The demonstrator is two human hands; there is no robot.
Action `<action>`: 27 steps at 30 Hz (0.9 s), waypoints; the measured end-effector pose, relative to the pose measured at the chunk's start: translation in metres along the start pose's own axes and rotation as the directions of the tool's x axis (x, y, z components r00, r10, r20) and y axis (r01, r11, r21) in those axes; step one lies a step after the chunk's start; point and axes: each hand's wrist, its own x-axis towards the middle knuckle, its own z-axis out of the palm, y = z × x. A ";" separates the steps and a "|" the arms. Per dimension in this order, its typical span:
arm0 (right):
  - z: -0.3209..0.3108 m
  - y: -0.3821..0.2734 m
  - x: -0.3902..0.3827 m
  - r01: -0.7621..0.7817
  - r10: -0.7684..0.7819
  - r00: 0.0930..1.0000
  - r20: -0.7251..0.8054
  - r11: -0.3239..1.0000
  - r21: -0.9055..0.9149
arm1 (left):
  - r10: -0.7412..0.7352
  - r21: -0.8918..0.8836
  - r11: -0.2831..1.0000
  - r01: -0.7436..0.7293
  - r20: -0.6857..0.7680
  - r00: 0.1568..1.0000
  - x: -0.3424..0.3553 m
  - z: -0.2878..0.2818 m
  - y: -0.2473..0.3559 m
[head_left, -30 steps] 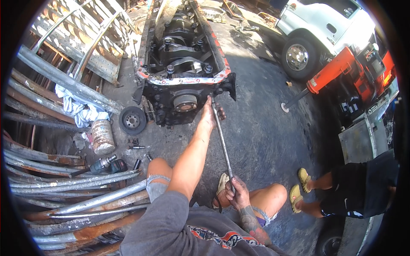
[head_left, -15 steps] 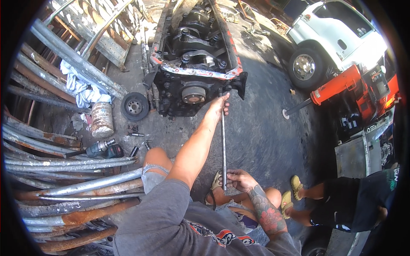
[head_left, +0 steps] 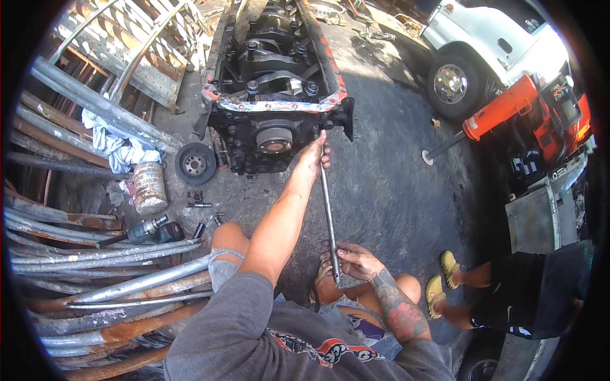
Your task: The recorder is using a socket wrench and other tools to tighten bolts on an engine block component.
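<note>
An upturned engine block with its crankshaft showing lies in front of me. My left hand is closed around the far end of a long metal bar, against the lower right of the block's near face. What the bar's tip fits onto is hidden by the fingers and the block. Down by my knees, my right hand is closed on the bar's near end, thumb and fingers on either side. The bar slants from the block back toward my body.
Metal pipes are stacked at left, beside a cordless impact wrench, sockets, a crank pulley and a paint-stained can. An orange hydraulic cylinder and a white truck stand at right. Another person stands near right.
My view has shifted, so the block sits further left and higher. My right hand's fingers have wrapped further around the bar's near end. The left hand stays at its far end.
</note>
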 end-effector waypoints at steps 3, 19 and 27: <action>-0.002 -0.007 0.000 -0.009 0.002 0.998 -0.060 0.994 -0.110 | 0.007 -0.211 0.977 -0.008 -0.007 1.000 -0.003 0.001 -0.003; -0.011 0.006 0.007 0.051 -0.084 0.989 -0.124 0.968 -0.245 | -0.093 0.028 0.995 0.094 -0.014 0.996 -0.004 0.011 0.011; -0.023 0.020 0.018 -0.048 -0.246 0.887 -0.390 0.792 -0.609 | 0.162 0.382 0.923 -0.047 -0.275 0.948 -0.011 0.024 0.006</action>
